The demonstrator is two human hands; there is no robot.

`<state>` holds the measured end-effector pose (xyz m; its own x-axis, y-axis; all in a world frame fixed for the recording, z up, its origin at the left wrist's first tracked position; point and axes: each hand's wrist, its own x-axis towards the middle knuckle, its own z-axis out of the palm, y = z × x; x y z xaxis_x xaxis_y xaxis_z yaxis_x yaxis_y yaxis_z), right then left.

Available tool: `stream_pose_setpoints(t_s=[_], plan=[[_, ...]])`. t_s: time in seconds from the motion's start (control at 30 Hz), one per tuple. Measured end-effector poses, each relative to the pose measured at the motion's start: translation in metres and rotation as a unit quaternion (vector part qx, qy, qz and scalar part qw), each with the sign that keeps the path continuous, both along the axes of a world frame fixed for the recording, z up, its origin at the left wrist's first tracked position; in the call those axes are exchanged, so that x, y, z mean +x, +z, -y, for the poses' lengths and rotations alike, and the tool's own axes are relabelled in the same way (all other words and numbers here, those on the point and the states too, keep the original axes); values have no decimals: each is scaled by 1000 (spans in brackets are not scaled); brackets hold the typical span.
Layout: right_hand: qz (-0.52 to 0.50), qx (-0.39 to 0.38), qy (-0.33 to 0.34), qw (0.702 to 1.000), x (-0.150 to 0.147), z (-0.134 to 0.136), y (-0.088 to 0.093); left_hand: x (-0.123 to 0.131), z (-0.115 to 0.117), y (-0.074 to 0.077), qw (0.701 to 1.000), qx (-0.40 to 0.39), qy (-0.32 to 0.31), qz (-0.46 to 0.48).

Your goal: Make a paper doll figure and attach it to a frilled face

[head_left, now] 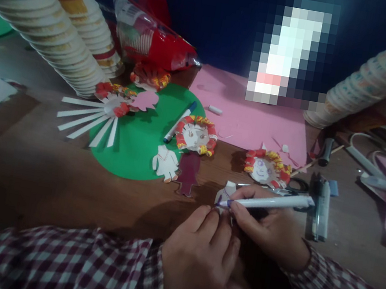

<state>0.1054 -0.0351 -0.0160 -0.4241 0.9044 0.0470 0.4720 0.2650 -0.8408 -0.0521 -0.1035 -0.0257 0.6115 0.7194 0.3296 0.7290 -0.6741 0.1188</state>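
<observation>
The left forearm, in a checked sleeve (pixel 84 264), is extending from the lower left, and the left hand (pixel 202 254) is resting palm down on the desk (pixel 119 206). Its fingers are bending close together, their tips lying at the lower end of a small white cutout (pixel 229 190); whether they are pinching or only pressing it, I cannot tell. The right hand (pixel 271 229) is slanting in from the right, its fingers closing narrowly around a white marker (pixel 272 201), whose purple tip is touching the cutout. Just beyond, a smiling paper face (pixel 262 170) is lying near scissors (pixel 299 185).
</observation>
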Motion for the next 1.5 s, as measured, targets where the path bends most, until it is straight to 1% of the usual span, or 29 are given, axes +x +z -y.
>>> stream_pose_setpoints(t_s=[0.33, 0.43, 0.67, 1.03, 1.33, 1.5], plan=[[8, 2, 11, 1000, -1, -1, 0, 0, 1, -1, 1000, -16, -4, -22], [8, 5, 13, 1000, -1, 0, 1, 0, 1, 0, 1000, -10, 0, -17], [5, 11, -21, 1000, 1, 0, -1, 0, 1, -1, 1000, 3, 3, -1], [-3, 0, -1, 1000, 0, 0, -1, 0, 2, -1, 1000, -13, 2, -12], [-20, -5, 11, 1000, 0, -1, 1, 1, 1, 0, 1000, -2, 8, -7], [-13, -8, 8, 1000, 1, -1, -3, 1, 2, -2, 1000, -2, 10, -1]])
